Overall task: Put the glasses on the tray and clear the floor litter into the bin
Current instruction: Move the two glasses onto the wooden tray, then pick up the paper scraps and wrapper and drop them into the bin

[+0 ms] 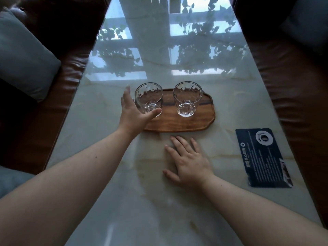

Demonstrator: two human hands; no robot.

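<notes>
Two clear faceted glasses stand upright on a brown wooden tray in the middle of the table. The left glass is at the tray's left end and the right glass is near its middle. My left hand cups the left glass from the left. Its thumb lies across the glass's near base and its fingers stretch straight past the glass's left side, apart from it. My right hand lies flat on the table just in front of the tray, fingers spread, holding nothing. No floor, litter or bin is in view.
The glossy pale marble table reflects a window and hanging leaves. A dark blue printed card lies near the table's right edge. Brown leather sofas flank the table on both sides, with a grey cushion on the left one.
</notes>
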